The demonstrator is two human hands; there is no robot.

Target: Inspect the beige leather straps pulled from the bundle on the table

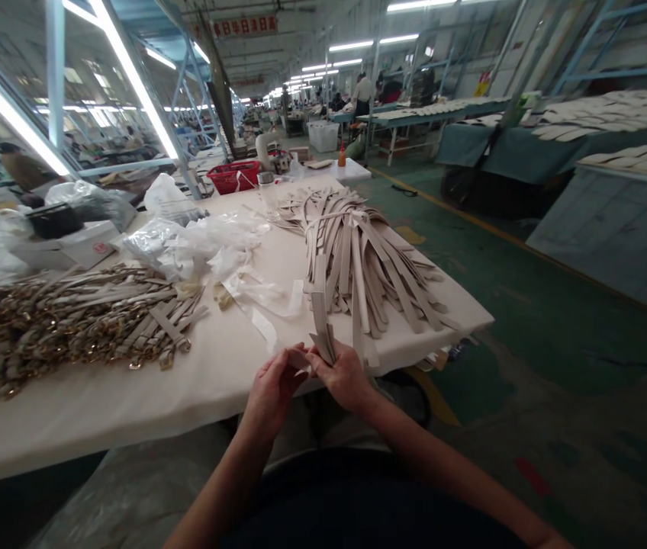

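Note:
At the table's near edge, my right hand (349,377) is closed around a few grey-beige straps (320,309), which stand up from the grip and lean away from me. Close beside it, my left hand (275,381) has its fingers pinched on the pale end of a strap (299,358). The hands almost touch, and the fingers partly hide that end. Just beyond them lies a large fanned bundle of the same straps (352,252), tied around near its far end.
A heap of straps with gold-coloured buckles (72,328) covers the table's left side. Crumpled clear plastic bags (180,240) and white strips (266,305) lie mid-table. Behind are a red basket (233,177) and an orange bottle (342,156). The cloth-covered table (443,305) ends at the right, beside the green floor.

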